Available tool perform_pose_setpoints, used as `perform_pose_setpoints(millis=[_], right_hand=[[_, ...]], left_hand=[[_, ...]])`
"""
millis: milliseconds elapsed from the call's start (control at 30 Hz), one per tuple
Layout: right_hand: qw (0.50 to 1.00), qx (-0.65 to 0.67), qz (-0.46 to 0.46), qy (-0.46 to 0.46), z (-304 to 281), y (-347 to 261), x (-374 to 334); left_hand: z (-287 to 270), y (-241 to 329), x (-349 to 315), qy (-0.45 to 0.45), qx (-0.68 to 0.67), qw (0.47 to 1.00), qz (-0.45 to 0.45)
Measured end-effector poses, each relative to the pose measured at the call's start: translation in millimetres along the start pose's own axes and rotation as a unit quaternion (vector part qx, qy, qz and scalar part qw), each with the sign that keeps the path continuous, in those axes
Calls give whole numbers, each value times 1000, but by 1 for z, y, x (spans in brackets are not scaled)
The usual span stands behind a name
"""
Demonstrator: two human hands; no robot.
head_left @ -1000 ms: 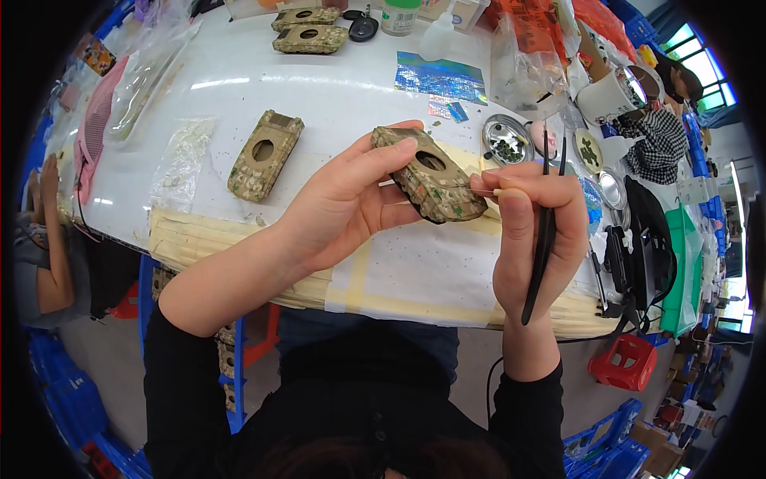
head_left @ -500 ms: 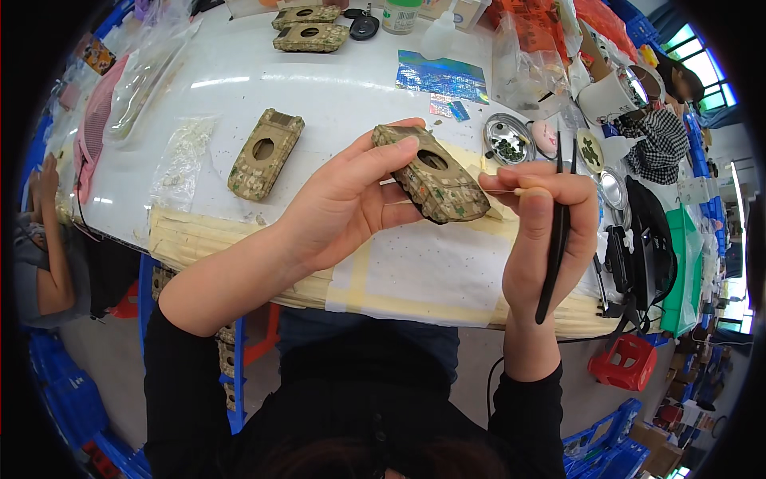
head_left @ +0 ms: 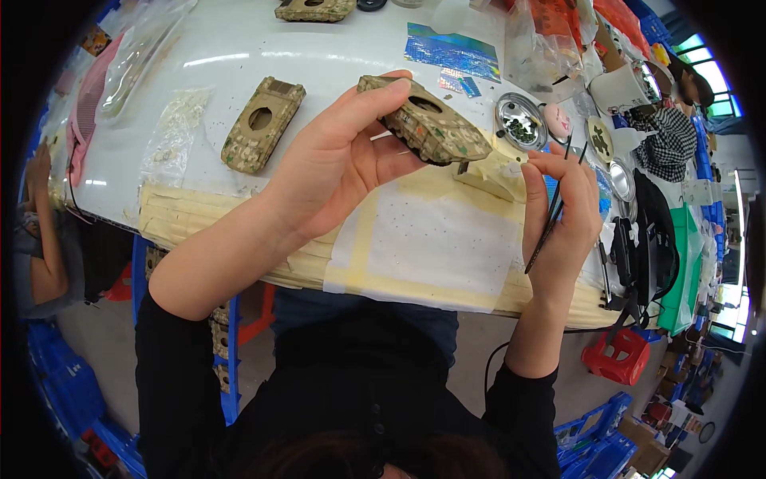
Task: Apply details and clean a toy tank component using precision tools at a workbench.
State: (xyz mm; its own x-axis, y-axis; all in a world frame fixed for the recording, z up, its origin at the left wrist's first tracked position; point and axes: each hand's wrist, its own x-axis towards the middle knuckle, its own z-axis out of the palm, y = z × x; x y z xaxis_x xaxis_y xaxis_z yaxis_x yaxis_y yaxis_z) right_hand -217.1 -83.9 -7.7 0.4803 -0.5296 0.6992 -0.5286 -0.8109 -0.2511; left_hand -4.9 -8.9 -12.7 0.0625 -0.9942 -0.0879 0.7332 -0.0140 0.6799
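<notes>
Since the earlier frame, the held toy tank body has risen and tipped so more of its side shows, and the right hand stands farther from it; the whole view has shifted too, pushing the table things toward the top edge.

The tank body is just above the centre of the frame, pinched by the left hand between thumb on top and fingers curled beneath, where they are partly hidden. The right hand, right of centre, touches nothing on it; it has black tweezers tucked in a loose hold, prongs slightly apart. Whether its fingertips pinch something small, I cannot tell.

Between the hands lies a yellowish block, partly covered by the tank body. Another tank body lies left of centre; a further one is cut off at the top edge. Dark bits in the round metal dish, upper right, are too small to make out.
</notes>
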Motion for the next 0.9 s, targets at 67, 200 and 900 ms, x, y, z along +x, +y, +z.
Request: perform_pose_setpoints(millis=[67,200,900], right_hand=[[1000,-1,18,-19,-1,0,-4],[990,100,88,54,-8,-5,-15],[822,462,310,-123,-1,-58,-51]], left_hand=[[1,1,0,6,0,1000,3],[-2,2,0,-3,0,1000,15],[-7,2,-1,-31,6,999,28]])
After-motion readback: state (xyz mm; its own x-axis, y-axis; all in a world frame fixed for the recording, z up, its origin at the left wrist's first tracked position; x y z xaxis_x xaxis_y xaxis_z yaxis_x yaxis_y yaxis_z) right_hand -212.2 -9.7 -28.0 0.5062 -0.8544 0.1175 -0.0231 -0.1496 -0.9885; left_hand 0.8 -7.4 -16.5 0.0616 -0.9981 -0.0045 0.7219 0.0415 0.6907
